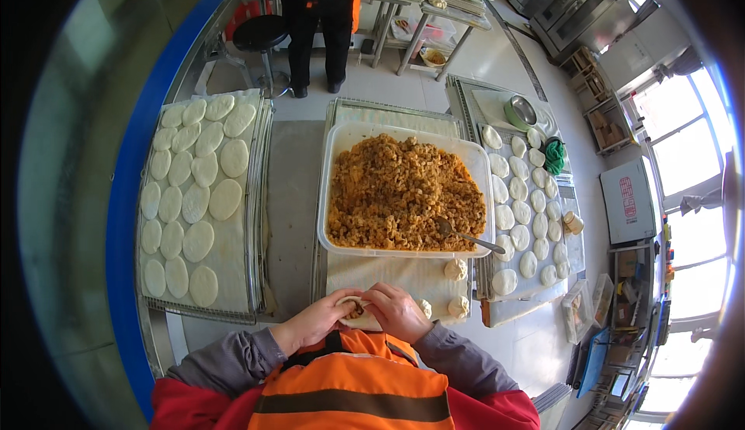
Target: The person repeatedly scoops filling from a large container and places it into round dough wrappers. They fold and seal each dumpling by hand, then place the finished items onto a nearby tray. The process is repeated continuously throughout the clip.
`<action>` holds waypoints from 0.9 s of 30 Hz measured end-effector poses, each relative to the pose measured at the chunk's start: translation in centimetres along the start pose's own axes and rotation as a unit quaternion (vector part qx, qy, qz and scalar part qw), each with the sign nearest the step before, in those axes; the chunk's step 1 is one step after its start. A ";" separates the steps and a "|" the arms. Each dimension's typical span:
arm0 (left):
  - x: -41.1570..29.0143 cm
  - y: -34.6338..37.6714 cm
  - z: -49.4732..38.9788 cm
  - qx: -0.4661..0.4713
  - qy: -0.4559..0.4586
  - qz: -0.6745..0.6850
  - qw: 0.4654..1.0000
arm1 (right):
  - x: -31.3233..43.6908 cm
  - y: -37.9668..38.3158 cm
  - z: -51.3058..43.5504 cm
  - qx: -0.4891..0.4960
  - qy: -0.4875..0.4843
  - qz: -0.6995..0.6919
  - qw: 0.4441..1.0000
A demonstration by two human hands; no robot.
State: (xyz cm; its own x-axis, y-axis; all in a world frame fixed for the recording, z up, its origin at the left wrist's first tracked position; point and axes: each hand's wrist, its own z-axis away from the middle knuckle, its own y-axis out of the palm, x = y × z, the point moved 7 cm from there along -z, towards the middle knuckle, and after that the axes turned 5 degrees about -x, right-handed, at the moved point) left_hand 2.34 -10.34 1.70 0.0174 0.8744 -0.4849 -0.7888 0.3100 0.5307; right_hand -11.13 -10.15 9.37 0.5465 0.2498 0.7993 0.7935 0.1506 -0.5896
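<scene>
A filled dough wrapper with brown filling showing in its opening is held close to my apron. My left hand grips its left side, while the fingers of my right hand pinch the edge on the right. Just beyond stands a clear plastic tub heaped with crumbly orange-brown filling; a metal spoon rests in it, handle over the near right corner. Several pleated buns sit on the lined tray in front of the tub, one partly hidden by my right hand.
Flat dough rounds lie on stacked wire trays at left and on a lined tray at right. A metal bowl, a green cloth and a small jar are at right. A person stands beyond, beside a black stool.
</scene>
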 end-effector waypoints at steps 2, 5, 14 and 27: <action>-0.3 0.7 0.4 0.025 0.064 -0.019 0.997 | 0.7 -0.6 -0.2 -0.020 -0.033 0.021 0.999; -0.7 1.0 0.6 0.013 0.156 -0.151 0.976 | 0.5 -0.3 -0.2 0.016 0.026 -0.086 0.996; -1.9 0.7 -0.2 0.034 0.130 -0.258 0.957 | -0.9 0.4 -0.1 0.028 0.066 -0.066 0.995; -0.3 -0.3 -0.3 0.012 0.200 -0.253 0.946 | 1.9 -0.4 -1.1 0.027 -0.088 0.031 0.995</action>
State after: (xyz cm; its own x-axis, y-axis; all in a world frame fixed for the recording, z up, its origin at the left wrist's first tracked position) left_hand 2.40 -10.82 1.50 0.1510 0.4019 -0.9031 -0.7275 0.6638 0.1737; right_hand -10.10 -10.78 11.29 0.5354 0.4235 0.7307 0.7410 0.1796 -0.6471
